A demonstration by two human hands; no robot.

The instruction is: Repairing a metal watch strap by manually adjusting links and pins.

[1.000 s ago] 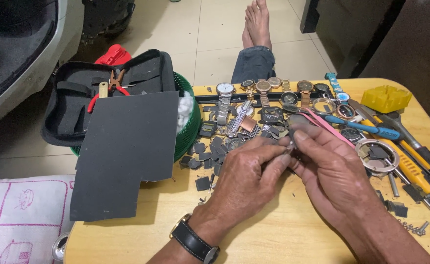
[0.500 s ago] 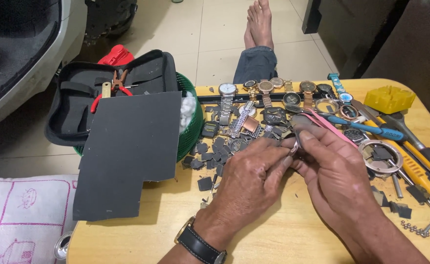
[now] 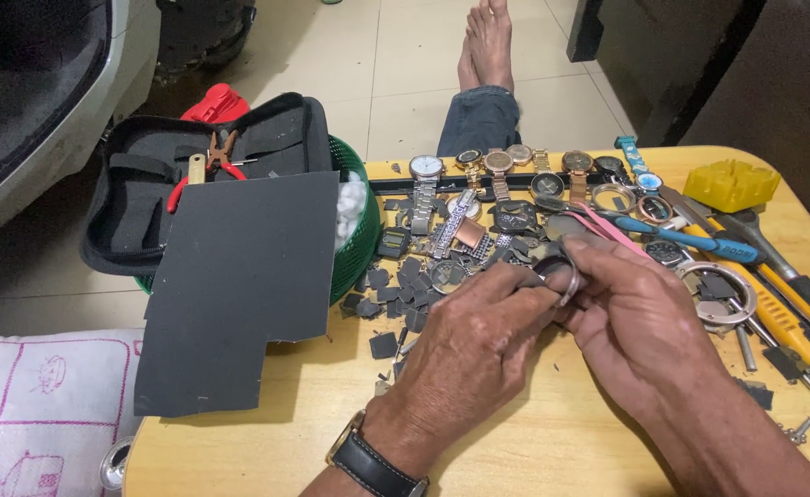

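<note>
Steel-grey ring [image 3: 560,269], probably a watch case or bezel, sits pinched between both hands just above the middle of the bench [image 3: 267,405]. Left hand [image 3: 474,336] has its grip clenched on the near-left edge of the ring, thumb and forefinger tips on it. Right hand [image 3: 644,322] grasps the far-right side, fingers curled round it. Whether either hand also holds a small tool, can't tell; fingers hide it.

Change vs half a second ago: very little. Hands have stayed locked together in the same spot and the ring hasn't left them. Slight shift in finger angle at most. My read: fine work on the ring is ongoing, not a pick-up or put-down.

Around them:
- Row of wristwatches [image 3: 497,166] along the far edge.
- Scatter of dark offcuts [image 3: 396,290] just left of the hands.
- Big dark sheet [image 3: 239,285] with a notch cut out, lying left and overhanging the edge.
- Open black tool case [image 3: 129,202] with red-handled pliers [image 3: 216,156], far left, resting on a green basket [image 3: 359,248].
- Yellow block [image 3: 732,184] far right; blue- and yellow-handled tools [image 3: 773,308] right of the hands.
- Black-strap watch [image 3: 373,465] on the left wrist.
</note>
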